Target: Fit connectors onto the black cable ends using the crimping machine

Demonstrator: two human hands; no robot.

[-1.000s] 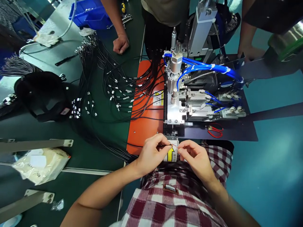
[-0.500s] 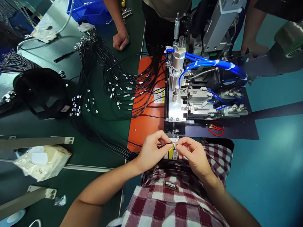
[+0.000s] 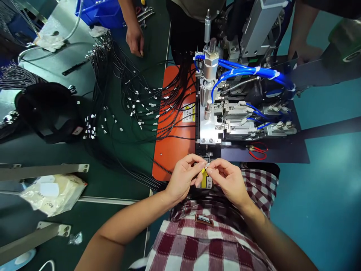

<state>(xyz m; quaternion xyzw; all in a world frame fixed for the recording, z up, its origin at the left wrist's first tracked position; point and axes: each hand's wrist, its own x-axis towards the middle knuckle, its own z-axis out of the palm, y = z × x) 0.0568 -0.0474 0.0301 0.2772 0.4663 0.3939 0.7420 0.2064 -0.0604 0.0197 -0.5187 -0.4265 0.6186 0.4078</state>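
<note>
My left hand and my right hand meet fingertip to fingertip just below the metal press machine. Both are pinched on the end of a thin black cable, where a small silver terminal shows between the thumbs. The cable runs left from my left hand over the orange plate. A white label with a yellow arrow sits right under my fingers.
Several black cables with silver ends fan across the green table. Another person's hand rests at the far edge near a blue bin. Red scissors lie right of the machine. A plastic bag lies left.
My two hands have drawn closer together and moved slightly up toward the machine. The other person's hand has uncurled and shifted away along the table's far side.
</note>
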